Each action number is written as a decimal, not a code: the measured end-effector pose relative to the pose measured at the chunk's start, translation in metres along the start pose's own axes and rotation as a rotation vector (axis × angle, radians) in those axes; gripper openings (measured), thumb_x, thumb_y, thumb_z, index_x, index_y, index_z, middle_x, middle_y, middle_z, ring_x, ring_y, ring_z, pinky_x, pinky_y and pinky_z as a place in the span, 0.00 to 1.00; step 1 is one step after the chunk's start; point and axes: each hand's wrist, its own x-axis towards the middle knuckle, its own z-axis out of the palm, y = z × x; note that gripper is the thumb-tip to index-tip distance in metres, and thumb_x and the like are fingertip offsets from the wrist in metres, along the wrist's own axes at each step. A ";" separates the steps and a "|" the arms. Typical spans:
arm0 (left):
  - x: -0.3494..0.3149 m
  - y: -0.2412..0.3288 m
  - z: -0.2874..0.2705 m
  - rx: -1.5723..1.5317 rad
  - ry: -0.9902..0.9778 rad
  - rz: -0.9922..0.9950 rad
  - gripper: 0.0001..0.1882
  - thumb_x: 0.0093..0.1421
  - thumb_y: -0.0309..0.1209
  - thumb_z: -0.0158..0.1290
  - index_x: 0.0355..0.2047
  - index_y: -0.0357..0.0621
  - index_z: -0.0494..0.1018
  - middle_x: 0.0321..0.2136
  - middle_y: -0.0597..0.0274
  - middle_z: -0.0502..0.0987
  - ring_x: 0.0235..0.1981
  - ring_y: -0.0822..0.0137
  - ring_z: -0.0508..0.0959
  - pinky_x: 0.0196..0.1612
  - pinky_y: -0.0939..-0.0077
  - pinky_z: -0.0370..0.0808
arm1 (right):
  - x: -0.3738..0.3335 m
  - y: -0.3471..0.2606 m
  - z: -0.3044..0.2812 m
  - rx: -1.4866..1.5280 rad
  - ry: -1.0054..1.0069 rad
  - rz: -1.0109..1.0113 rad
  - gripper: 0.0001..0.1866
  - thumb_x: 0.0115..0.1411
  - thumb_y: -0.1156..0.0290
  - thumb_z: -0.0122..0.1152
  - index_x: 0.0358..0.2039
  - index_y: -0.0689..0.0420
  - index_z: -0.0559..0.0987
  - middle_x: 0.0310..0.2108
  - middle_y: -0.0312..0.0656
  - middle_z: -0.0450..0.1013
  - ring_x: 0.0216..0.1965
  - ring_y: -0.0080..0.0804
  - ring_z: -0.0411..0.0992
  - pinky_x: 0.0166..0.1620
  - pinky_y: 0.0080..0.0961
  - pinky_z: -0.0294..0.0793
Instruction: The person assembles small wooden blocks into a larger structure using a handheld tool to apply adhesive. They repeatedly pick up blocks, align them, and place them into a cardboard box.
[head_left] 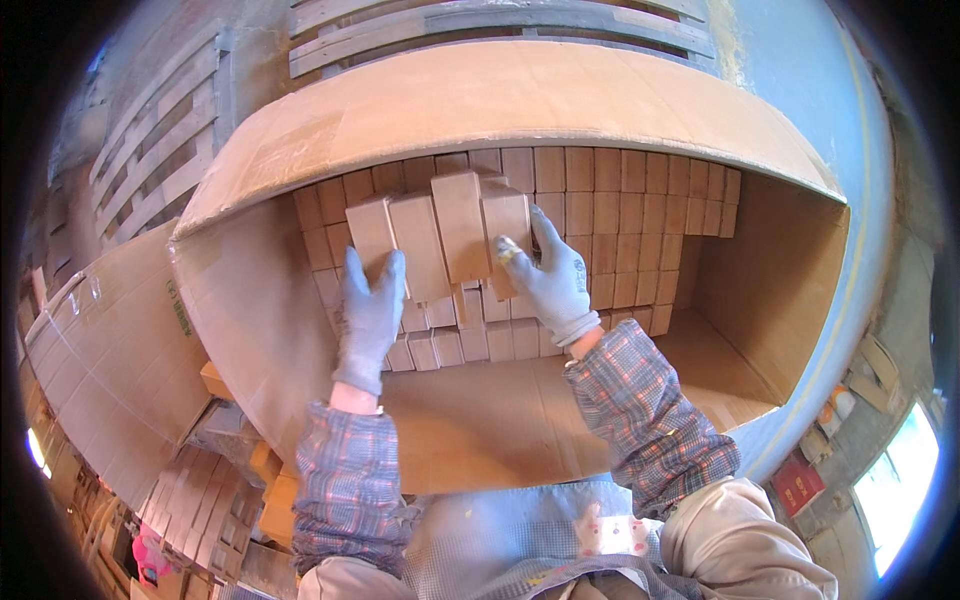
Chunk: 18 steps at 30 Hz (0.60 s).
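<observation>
My left hand (371,312), in a pale grey-blue glove, presses against the left end of a row of small brown cardboard boxes (417,245). At the other end, my right hand (553,284), gloved alike, grips the rightmost box with its thumb on the front. The row is squeezed between both hands; one box near its middle sticks up above its neighbours. It is over a large open carton (470,430), in front of stacked rows of similar small boxes (620,205) at the far side. What lies right behind the held row is hidden.
The carton's far flap (520,95) stands raised, and a side flap (110,360) spreads to the left. Wooden pallets (500,22) lie beyond. Yellow-brown boxes (278,505) sit at lower left, and a red box (797,484) is on the right.
</observation>
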 end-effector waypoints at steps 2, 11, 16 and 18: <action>0.011 -0.021 -0.008 -0.099 -0.035 0.014 0.47 0.67 0.49 0.55 0.72 0.30 0.47 0.67 0.39 0.64 0.69 0.54 0.62 0.70 0.63 0.59 | -0.002 0.020 0.002 0.375 -0.080 0.059 0.39 0.69 0.53 0.60 0.70 0.65 0.60 0.60 0.56 0.71 0.58 0.36 0.74 0.59 0.27 0.72; 0.061 -0.085 -0.022 -0.814 -0.654 0.058 0.45 0.70 0.67 0.34 0.71 0.41 0.55 0.68 0.57 0.61 0.67 0.61 0.63 0.70 0.65 0.60 | 0.034 0.068 0.054 0.764 -0.099 0.104 0.31 0.76 0.58 0.38 0.73 0.63 0.55 0.74 0.46 0.55 0.73 0.36 0.52 0.74 0.29 0.47; 0.071 -0.103 -0.009 -0.693 -0.190 -0.040 0.47 0.67 0.71 0.32 0.70 0.45 0.57 0.65 0.57 0.65 0.61 0.59 0.70 0.64 0.62 0.70 | 0.040 0.066 0.056 0.670 -0.111 -0.091 0.33 0.76 0.54 0.42 0.74 0.59 0.54 0.73 0.43 0.55 0.72 0.34 0.55 0.72 0.30 0.52; 0.073 -0.102 -0.006 -0.849 -0.224 -0.180 0.46 0.68 0.70 0.32 0.70 0.46 0.55 0.65 0.57 0.65 0.64 0.58 0.67 0.65 0.61 0.69 | 0.039 0.065 0.056 0.637 -0.124 -0.129 0.34 0.76 0.53 0.42 0.74 0.58 0.54 0.73 0.43 0.56 0.72 0.33 0.55 0.72 0.30 0.53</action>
